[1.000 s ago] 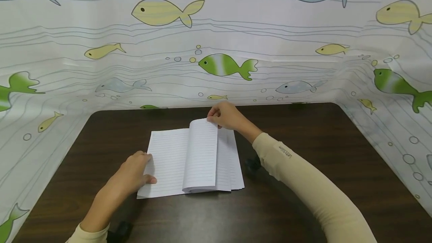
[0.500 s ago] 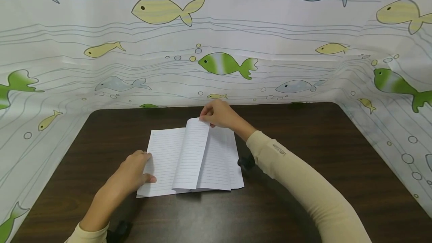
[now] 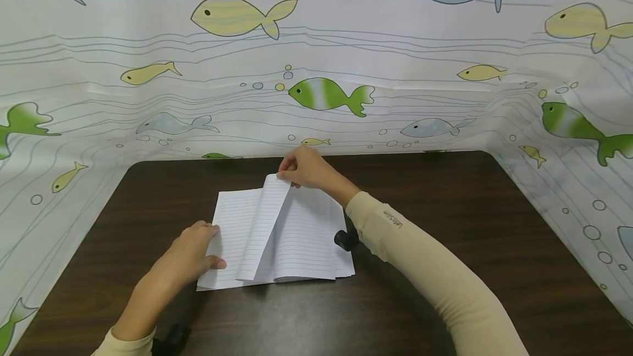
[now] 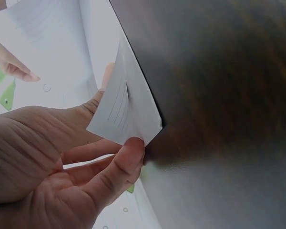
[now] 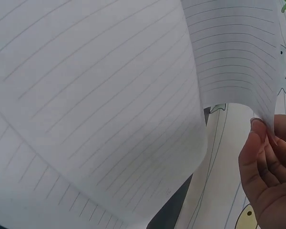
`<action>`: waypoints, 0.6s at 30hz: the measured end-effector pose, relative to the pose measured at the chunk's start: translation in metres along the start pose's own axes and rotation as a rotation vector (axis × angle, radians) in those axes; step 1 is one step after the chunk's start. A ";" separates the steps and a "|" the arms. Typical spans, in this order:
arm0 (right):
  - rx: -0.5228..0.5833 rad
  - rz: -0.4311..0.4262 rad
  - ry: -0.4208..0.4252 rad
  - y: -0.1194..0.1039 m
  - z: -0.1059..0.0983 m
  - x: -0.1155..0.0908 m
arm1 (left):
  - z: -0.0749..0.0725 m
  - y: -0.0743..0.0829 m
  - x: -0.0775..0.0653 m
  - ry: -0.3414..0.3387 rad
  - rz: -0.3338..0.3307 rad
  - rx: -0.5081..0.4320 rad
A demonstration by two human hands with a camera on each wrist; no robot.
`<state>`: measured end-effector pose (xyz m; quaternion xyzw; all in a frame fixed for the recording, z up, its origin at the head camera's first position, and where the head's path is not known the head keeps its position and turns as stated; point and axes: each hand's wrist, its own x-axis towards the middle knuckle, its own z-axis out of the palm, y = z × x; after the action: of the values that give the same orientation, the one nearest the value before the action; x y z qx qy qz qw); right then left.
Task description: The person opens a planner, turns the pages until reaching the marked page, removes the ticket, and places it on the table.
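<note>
An open notebook (image 3: 306,235) with white lined pages lies on the dark table. My right hand (image 3: 309,168) pinches the top corner of one page (image 3: 264,224) between thumb and fingertips. That page stands raised and curved, leaning toward the left side; the right wrist view shows the pinched page (image 5: 233,57) from close by. At the notebook's left edge is my left hand (image 3: 185,251), its thumb lying over the page. In the left wrist view, the left hand (image 4: 81,171) has the notebook's edge (image 4: 138,105) between thumb and fingers, with the paper bent up slightly.
The brown wood-grain table (image 3: 435,224) extends around the notebook. A white sheet printed with fish (image 3: 386,43) rises behind and along both sides. Black wrist devices (image 3: 346,239) sit under the forearms, which wear cream sleeves (image 3: 425,268).
My right hand has moved left, carrying the pinched page over toward the left side. More of the lined page on the right now shows. The left hand holds its place.
</note>
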<state>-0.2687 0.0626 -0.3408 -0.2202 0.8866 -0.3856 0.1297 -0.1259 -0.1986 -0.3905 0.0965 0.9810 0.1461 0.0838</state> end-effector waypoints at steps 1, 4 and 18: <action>0.000 -0.001 -0.004 -0.001 0.001 0.000 | 0.000 0.000 0.000 -0.001 0.001 -0.002; 0.005 0.000 -0.019 -0.005 0.005 0.001 | 0.000 -0.001 0.000 -0.003 0.000 -0.014; 0.034 -0.032 -0.033 -0.007 0.029 0.009 | 0.001 -0.002 0.000 0.002 -0.007 -0.017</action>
<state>-0.2630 0.0360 -0.3553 -0.2384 0.8741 -0.3988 0.1419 -0.1257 -0.2004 -0.3920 0.0923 0.9801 0.1540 0.0842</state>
